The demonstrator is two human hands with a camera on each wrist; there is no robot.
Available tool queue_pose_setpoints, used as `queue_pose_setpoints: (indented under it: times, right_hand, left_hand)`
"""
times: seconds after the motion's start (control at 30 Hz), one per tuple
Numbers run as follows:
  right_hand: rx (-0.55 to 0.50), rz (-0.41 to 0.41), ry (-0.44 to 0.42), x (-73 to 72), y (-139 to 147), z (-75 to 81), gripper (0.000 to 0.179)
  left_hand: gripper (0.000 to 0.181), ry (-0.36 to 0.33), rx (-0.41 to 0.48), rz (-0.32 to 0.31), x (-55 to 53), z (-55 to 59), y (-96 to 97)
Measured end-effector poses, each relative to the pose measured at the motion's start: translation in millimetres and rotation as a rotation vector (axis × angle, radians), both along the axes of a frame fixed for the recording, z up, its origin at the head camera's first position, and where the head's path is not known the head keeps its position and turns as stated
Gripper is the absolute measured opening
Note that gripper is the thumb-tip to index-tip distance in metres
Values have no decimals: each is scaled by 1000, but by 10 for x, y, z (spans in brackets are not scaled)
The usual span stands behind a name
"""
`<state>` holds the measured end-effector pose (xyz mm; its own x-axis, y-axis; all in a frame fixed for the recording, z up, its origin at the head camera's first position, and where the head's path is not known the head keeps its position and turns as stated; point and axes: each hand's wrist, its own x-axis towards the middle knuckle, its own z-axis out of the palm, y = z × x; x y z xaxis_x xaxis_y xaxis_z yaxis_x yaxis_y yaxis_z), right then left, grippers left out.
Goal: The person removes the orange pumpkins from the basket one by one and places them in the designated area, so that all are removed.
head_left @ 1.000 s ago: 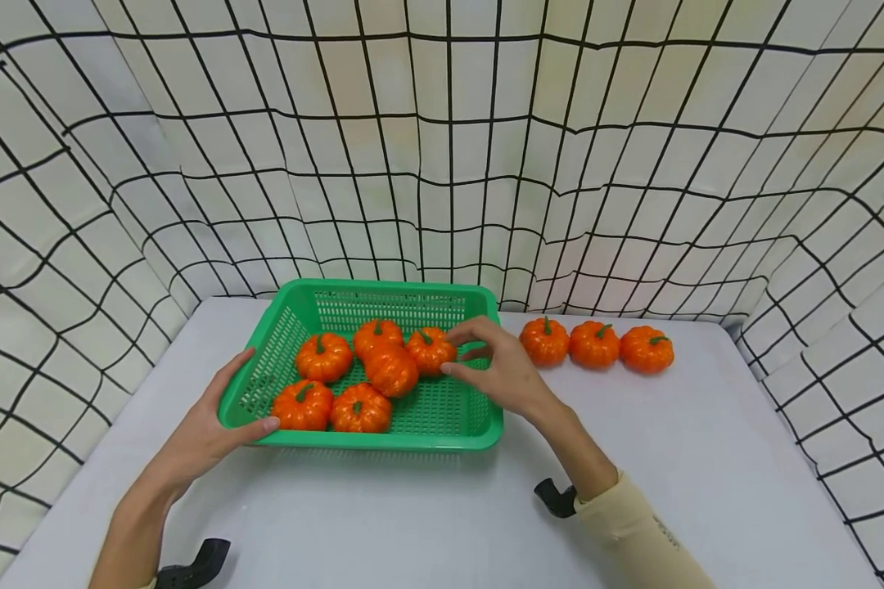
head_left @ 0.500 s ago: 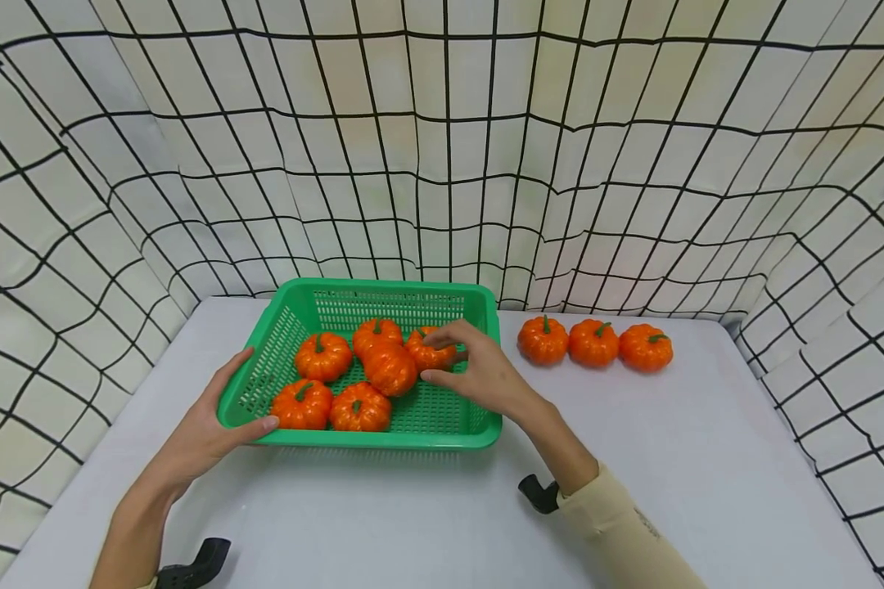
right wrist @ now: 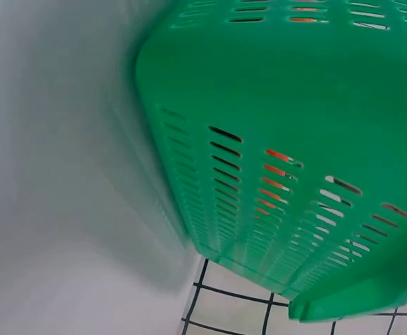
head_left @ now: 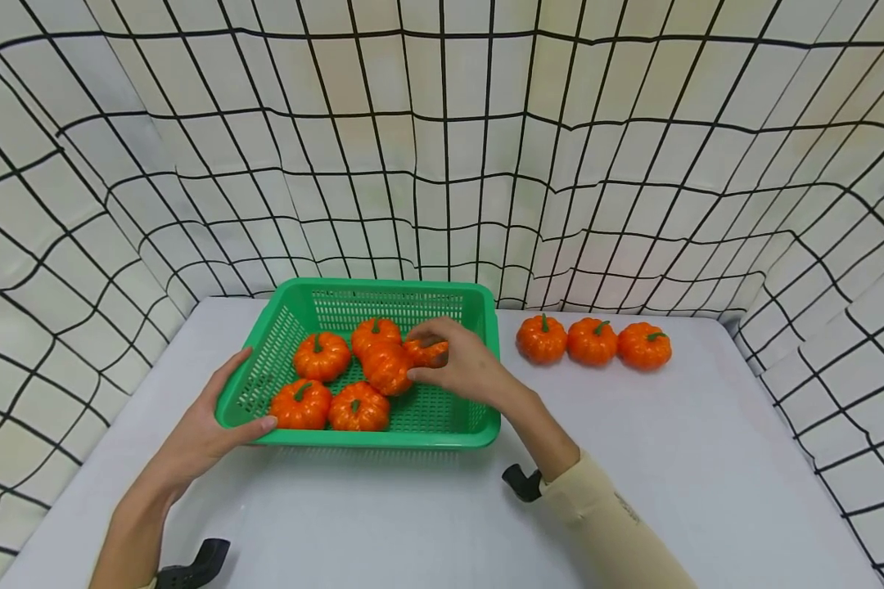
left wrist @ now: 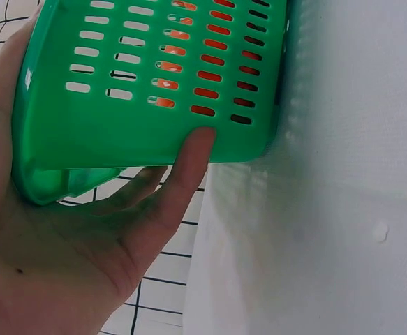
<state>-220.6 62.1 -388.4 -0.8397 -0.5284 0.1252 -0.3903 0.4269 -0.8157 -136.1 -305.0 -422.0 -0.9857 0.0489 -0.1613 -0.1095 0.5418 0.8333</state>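
In the head view a green plastic basket [head_left: 383,440] holds several glossy orange toy pumpkins [head_left: 322,357]. My left hand [head_left: 205,427] grips its left side near the front corner, thumb over the front rim; the left wrist view shows the fingers [left wrist: 189,160] along the outer wall. My right hand [head_left: 466,366] reaches in over the right side. Its fingers and thumb curl round a pumpkin [head_left: 425,353], which they partly hide. The thumb tip overlaps a tilted pumpkin [head_left: 387,368] beside it. The right wrist view is mostly the basket wall [right wrist: 273,91].
To the right of the basket, three more pumpkins [head_left: 593,341] stand in a row on the white table [head_left: 707,458]. Black netting [head_left: 442,147] over pale walls encloses the back and both sides.
My right hand has moved left inside the basket, and its fingers have closed further over the pumpkin there. The left hand has kept its hold on the basket.
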Motion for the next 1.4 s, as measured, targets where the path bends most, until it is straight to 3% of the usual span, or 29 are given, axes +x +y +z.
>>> queue_pose_setpoints:
  times: [0.47,0.9,1.4]
  right_hand:
    - [191,90,-70,-73,-186,-25,80]
    - [236,139,-37,-84,-259,-100,89]
    - [331,62,50,-34,-266,-135,85]
  left_hand:
    - [108,-4,14,-9,-13,-5,-4]
    - [107,-20,-2,-2,-5,-6,-13]
    - [106,-13,5,0,-17,-37,-26]
